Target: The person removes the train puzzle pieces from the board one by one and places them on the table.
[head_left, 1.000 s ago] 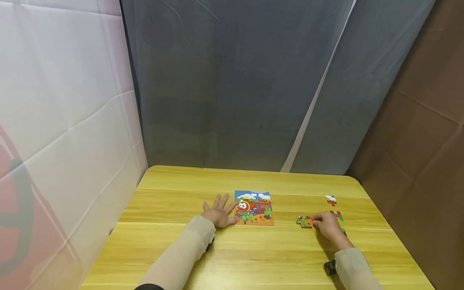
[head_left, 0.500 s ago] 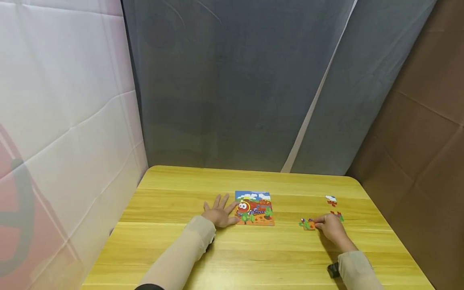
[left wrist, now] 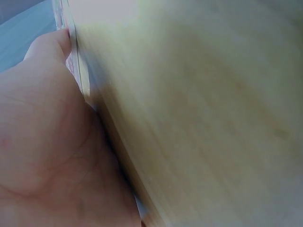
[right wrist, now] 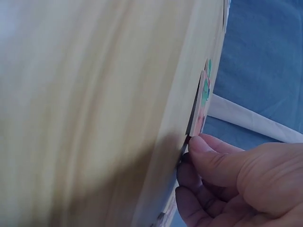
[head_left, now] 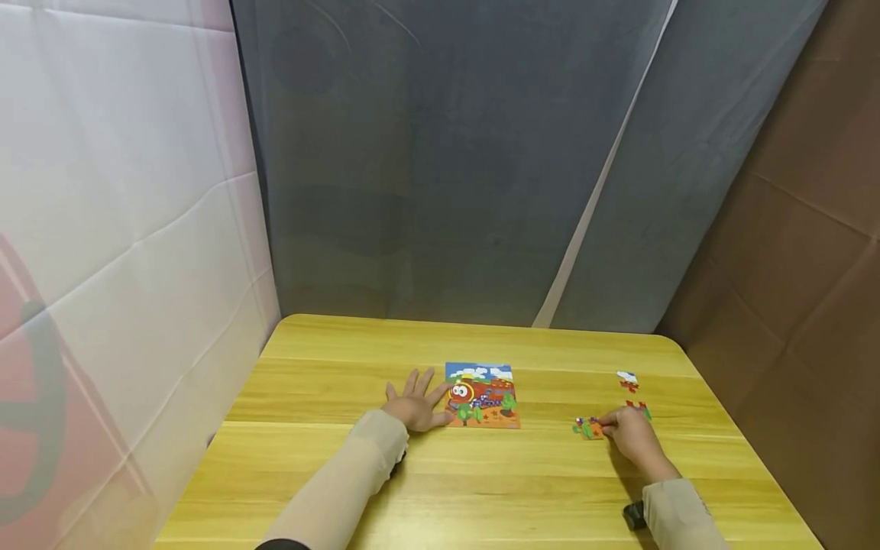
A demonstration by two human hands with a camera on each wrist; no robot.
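— Left hand (head_left: pixel 415 406): flat on the table (head_left: pixel 481 489), fingers spread, thumb touching the left edge of the assembled train puzzle (head_left: pixel 483 394). Pinning it, judging by the pressed palm in the left wrist view (left wrist: pixel 52 156).

— And the right hand (head_left: pixel 629 431)?

— Curled, thumb (right wrist: pixel 215 158) and fingertips pinching the near-right edge of a loose puzzle piece (head_left: pixel 587 427). Seen edge-on from the right wrist, with one side apparently raised off the wood (right wrist: pixel 201 101).

— Position of that piece relative to the two hands?

— Just left of the right hand, touching its fingertips. Well apart from the left hand, with the whole puzzle block lying between.

— So nearer to which?

— Right, plainly. Already in its grip. Puzzle block to the left of the piece and a little farther from the body; open wood between the two.

— Long axis?

— Roughly left to right across the table, as far as the head view allows; too small for more.

— Anything beyond?

— Two more loose pieces past the right hand: a red one (head_left: pixel 638 406) just behind the knuckles, a white and red one (head_left: pixel 627 379) farther back. Grey and brown cloth behind the table.
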